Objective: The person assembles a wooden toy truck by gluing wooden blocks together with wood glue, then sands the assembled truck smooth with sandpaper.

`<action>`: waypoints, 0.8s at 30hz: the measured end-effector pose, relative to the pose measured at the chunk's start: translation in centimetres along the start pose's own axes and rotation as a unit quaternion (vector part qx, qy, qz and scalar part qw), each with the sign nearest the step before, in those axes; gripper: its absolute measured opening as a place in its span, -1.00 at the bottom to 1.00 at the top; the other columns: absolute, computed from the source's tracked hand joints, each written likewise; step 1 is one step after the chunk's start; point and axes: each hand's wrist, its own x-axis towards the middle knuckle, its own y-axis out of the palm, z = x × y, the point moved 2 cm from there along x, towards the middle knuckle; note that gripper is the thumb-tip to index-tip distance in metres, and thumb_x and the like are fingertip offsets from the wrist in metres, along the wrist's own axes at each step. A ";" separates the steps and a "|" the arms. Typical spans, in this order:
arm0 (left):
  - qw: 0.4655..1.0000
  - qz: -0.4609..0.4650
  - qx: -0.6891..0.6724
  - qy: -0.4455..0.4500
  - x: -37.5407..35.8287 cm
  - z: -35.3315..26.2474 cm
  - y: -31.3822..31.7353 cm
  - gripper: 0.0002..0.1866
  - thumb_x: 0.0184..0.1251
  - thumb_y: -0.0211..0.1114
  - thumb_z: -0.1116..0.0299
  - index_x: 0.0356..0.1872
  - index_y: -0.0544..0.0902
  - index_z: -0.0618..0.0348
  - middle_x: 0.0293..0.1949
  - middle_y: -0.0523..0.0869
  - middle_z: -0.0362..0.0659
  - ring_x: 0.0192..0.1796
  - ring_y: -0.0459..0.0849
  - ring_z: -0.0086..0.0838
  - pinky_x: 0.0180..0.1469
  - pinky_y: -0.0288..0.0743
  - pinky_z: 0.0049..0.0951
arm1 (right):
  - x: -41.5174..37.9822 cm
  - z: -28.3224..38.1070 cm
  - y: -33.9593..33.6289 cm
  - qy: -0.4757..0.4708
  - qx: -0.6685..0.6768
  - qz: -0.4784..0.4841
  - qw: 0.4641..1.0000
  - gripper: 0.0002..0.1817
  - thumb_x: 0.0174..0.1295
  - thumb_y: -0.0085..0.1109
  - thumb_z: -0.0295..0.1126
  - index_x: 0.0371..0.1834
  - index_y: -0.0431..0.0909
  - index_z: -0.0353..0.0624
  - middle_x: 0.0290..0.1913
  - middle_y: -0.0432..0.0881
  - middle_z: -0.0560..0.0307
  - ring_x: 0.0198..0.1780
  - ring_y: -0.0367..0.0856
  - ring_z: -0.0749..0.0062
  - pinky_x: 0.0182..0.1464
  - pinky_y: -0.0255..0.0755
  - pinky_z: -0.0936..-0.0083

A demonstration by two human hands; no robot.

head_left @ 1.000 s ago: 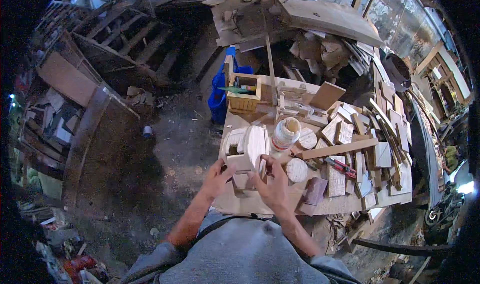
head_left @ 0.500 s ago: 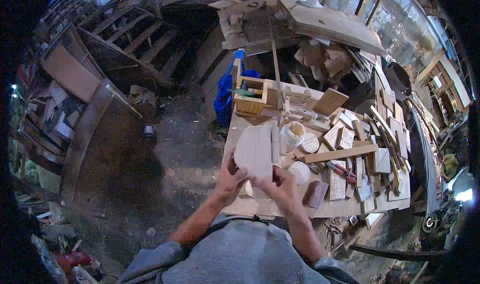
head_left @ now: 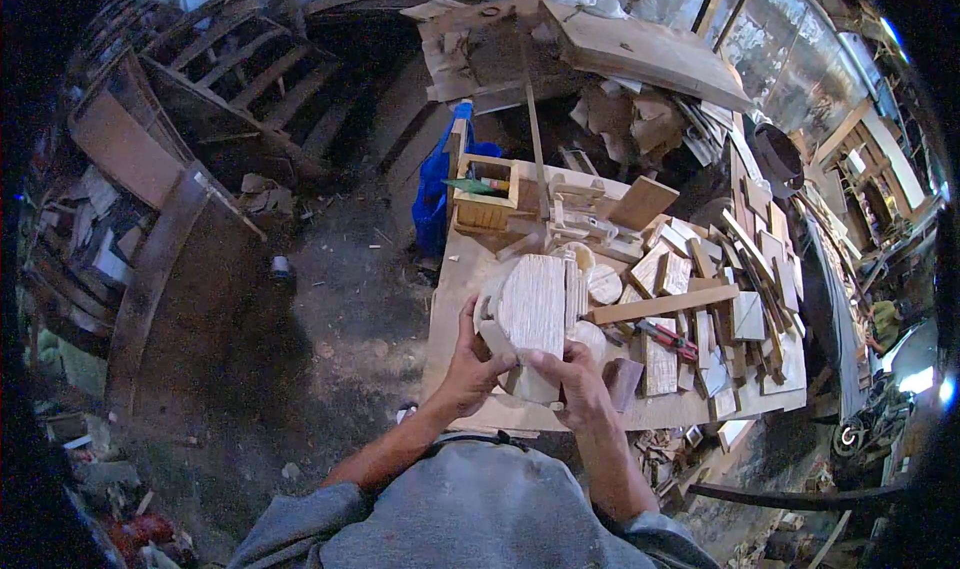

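A pale wooden piece (head_left: 532, 309) with a rounded outline and a grained flat face is held up over the near left part of the workbench (head_left: 455, 289). My left hand (head_left: 470, 367) grips its lower left side, the thumb on the near edge. On the lower right, my right hand (head_left: 578, 381) is closed round it, thumb on top. Further wooden parts show at its sides and beneath it; how they join cannot be made out. Just right of my right hand lies a brown cylinder-like block (head_left: 622, 383).
Wood offcuts (head_left: 660, 367), a long strip (head_left: 665, 304) and red-handled pliers (head_left: 668, 340) cover the bench's right side. A wooden box (head_left: 484, 211) stands at the back left, beside a blue bag (head_left: 432, 204). Wooden stairs (head_left: 250, 64) rise at the upper left.
The view has shifted, so the bench sits slightly further left. The wooden piece is turned a little, with more of its side and lower parts showing. Both hands still hold it.
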 end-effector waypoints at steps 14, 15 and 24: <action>0.998 0.043 0.006 0.040 -0.2 -0.5 0.1 0.32 0.11 0.63 0.40 0.66 -0.28 -0.22 0.59 0.11 -0.08 0.55 0.27 -0.19 0.51 0.29 -0.11 | -0.4 0.2 0.5 0.026 0.036 0.008 0.999 -0.70 0.31 0.35 -0.42 0.04 0.63 -0.33 -0.10 0.76 0.07 -0.20 0.78 0.40 -0.16 0.70 0.43; 0.998 0.044 0.009 0.041 -0.2 -0.5 0.1 0.32 0.11 0.63 0.40 0.66 -0.28 -0.22 0.59 0.11 -0.08 0.55 0.26 -0.19 0.51 0.29 -0.11 | 0.0 -0.5 -0.1 0.026 0.039 0.003 0.999 -0.70 0.32 0.33 -0.41 0.04 0.63 -0.33 -0.10 0.76 0.06 -0.20 0.78 0.39 -0.16 0.71 0.43; 0.998 0.041 0.015 0.034 -0.2 -0.5 0.2 0.36 0.05 0.68 0.35 0.66 -0.27 -0.15 0.59 0.12 -0.10 0.57 0.23 -0.20 0.55 0.22 -0.12 | -0.3 -0.8 -0.2 0.016 0.041 0.024 0.999 -0.66 0.28 0.42 -0.26 0.02 0.68 -0.23 -0.13 0.78 0.15 -0.20 0.75 0.41 -0.23 0.62 0.44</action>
